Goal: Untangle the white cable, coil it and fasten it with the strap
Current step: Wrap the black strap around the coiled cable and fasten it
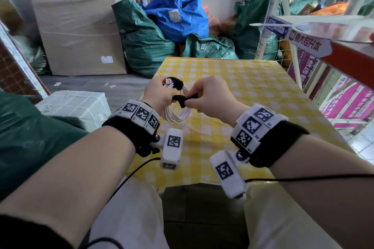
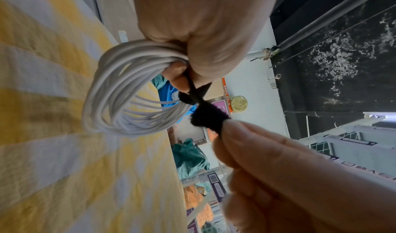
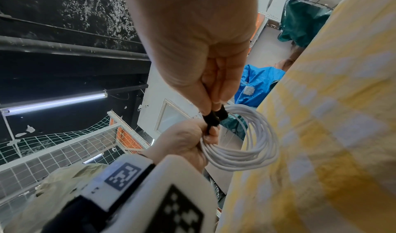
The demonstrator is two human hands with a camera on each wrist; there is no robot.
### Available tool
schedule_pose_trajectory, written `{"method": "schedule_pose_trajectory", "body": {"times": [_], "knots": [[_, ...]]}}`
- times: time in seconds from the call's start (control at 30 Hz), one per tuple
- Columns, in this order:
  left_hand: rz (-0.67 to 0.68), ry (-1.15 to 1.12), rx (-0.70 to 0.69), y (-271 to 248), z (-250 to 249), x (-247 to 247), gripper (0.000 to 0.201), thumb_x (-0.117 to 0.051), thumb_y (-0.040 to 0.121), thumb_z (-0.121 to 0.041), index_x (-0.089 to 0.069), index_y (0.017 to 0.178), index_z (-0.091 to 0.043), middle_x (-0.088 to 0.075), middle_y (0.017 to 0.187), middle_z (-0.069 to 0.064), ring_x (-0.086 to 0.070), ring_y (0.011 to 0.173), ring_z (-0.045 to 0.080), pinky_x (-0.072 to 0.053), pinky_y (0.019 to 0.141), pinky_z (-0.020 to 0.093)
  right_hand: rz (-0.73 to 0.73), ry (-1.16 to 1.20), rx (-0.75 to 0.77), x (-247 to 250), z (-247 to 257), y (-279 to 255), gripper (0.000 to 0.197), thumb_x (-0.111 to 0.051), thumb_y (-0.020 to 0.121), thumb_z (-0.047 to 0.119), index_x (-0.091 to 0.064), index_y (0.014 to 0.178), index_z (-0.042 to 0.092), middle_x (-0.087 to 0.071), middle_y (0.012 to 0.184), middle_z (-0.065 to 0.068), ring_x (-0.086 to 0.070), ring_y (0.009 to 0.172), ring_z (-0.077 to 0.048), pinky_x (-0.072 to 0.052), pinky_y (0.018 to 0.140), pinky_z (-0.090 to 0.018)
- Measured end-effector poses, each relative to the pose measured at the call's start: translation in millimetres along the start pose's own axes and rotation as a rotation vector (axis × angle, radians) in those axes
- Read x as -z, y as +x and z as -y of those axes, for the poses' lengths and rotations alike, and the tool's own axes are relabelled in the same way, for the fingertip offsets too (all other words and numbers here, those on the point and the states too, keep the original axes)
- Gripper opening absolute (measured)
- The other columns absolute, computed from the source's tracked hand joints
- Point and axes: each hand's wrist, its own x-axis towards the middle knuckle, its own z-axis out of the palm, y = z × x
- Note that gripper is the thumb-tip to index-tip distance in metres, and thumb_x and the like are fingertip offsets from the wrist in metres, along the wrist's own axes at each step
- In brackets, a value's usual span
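Fastening step, centre of frame above the checked table (image 1: 253, 87): left hand (image 1: 157, 95) gripped the coiled white cable (image 1: 178, 115), right hand (image 1: 210, 97) pinched the black strap (image 1: 181, 99) end taut; next, probably, wrap it round and press it closed.

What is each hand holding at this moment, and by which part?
The left hand grips the coiled white cable at the top of its loops. The right hand pinches the free end of the black strap between thumb and fingertips.
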Motion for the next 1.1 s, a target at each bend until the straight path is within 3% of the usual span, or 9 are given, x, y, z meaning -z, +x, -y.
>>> {"method": "schedule_pose_trajectory", "body": {"times": [0.07, 0.2, 0.33, 0.43, 0.53, 0.63, 0.73, 0.9, 1.1], "knots": [[-0.044, 0.074, -0.025, 3.6, 2.1, -0.8, 0.025, -0.057, 0.082, 0.002, -0.062, 0.107, -0.001, -0.061, 0.087, 0.018, -0.059, 0.063, 0.029, -0.05, 0.056, 0.035, 0.004, 0.024, -0.011, -0.4, 0.6, -1.0, 0.004, -0.073, 0.077, 0.011, -0.069, 0.078, 0.012, -0.058, 0.06, 0.004, -0.062, 0.065, -0.019, -0.053, 0.059, -0.031], [-0.094, 0.204, -0.149, 4.6, 2.7, -0.4, 0.026, -0.056, 0.077, 0.0, -0.069, 0.093, -0.015, -0.066, 0.085, 0.009, -0.064, 0.08, 0.033, -0.056, 0.07, 0.041, -0.007, 0.023, 0.002, -2.6, 1.3, -1.4, 0.006, -0.073, 0.077, 0.011, -0.068, 0.075, 0.014, -0.055, 0.058, 0.007, -0.058, 0.059, -0.014, -0.05, 0.055, -0.027], [-0.064, 0.553, -0.33, 2.6, 4.8, -4.8, 0.03, -0.044, 0.069, -0.008, -0.066, 0.089, -0.006, -0.066, 0.079, 0.01, -0.059, 0.077, 0.032, -0.043, 0.062, 0.039, -0.007, -0.011, 0.009, -5.9, -1.6, -2.2, 0.011, -0.073, 0.077, 0.012, -0.065, 0.073, 0.018, -0.053, 0.059, 0.011, -0.052, 0.053, -0.006, -0.041, 0.048, -0.017], [-0.078, 0.626, -0.353, 3.8, 5.8, -8.1, 0.031, -0.048, 0.073, 0.004, -0.066, 0.097, -0.006, -0.067, 0.085, 0.012, -0.059, 0.082, 0.032, -0.039, 0.061, 0.035, -0.009, -0.036, 0.012, -7.4, -3.7, -3.3, 0.008, -0.073, 0.077, 0.012, -0.067, 0.075, 0.017, -0.053, 0.059, 0.011, -0.052, 0.055, -0.007, -0.044, 0.05, -0.019], [-0.082, 0.641, -0.344, 6.2, 4.9, -7.4, 0.029, -0.049, 0.075, 0.004, -0.066, 0.097, -0.006, -0.067, 0.086, 0.012, -0.058, 0.082, 0.031, -0.039, 0.063, 0.033, -0.016, -0.021, 0.015, -3.8, -3.8, -3.8, 0.005, -0.073, 0.077, 0.012, -0.069, 0.077, 0.016, -0.054, 0.058, 0.01, -0.053, 0.055, -0.008, -0.047, 0.053, -0.023], [0.0, 0.547, -0.296, 4.6, -1.7, -5.7, 0.024, -0.052, 0.077, 0.001, -0.068, 0.09, -0.01, -0.063, 0.076, 0.007, -0.056, 0.07, 0.026, -0.038, 0.057, 0.031, -0.031, 0.065, -0.024, 4.7, -6.0, -2.2, 0.01, -0.072, 0.077, 0.011, -0.066, 0.074, 0.019, -0.056, 0.058, 0.006, -0.059, 0.059, -0.016, -0.053, 0.059, -0.031], [0.204, 0.225, -0.125, 1.8, -11.4, -7.6, 0.021, -0.049, 0.081, 0.003, -0.063, 0.095, -0.002, -0.054, 0.068, 0.012, -0.048, 0.049, 0.021, -0.039, 0.048, 0.03, -0.048, 0.294, -0.116, 11.8, -11.0, 1.9, 0.012, -0.07, 0.077, 0.006, -0.067, 0.075, 0.018, -0.06, 0.061, -0.003, -0.059, 0.057, -0.019, -0.055, 0.062, -0.035], [0.385, 0.02, 0.03, -7.9, -24.5, -8.6, 0.024, -0.034, 0.09, 0.0, -0.056, 0.1, 0.001, -0.047, 0.064, 0.011, -0.037, 0.036, 0.014, -0.026, 0.034, 0.017, 0.021, 0.661, -0.196, 22.2, -12.2, 3.7, 0.003, -0.07, 0.082, 0.006, -0.068, 0.08, 0.007, -0.064, 0.068, -0.006, -0.06, 0.055, -0.009, -0.054, 0.058, -0.019], [0.539, -0.088, 0.088, -20.7, -30.8, -9.4, 0.018, -0.036, 0.088, -0.01, -0.052, 0.085, -0.001, -0.047, 0.064, 0.011, -0.036, 0.04, 0.015, -0.023, 0.039, 0.024, -0.166, 0.696, -0.317, 24.4, -23.2, 13.6, 0.024, -0.072, 0.083, 0.022, -0.059, 0.07, 0.006, -0.059, 0.057, -0.005, -0.048, 0.037, -0.005, -0.044, 0.042, -0.016]]}}
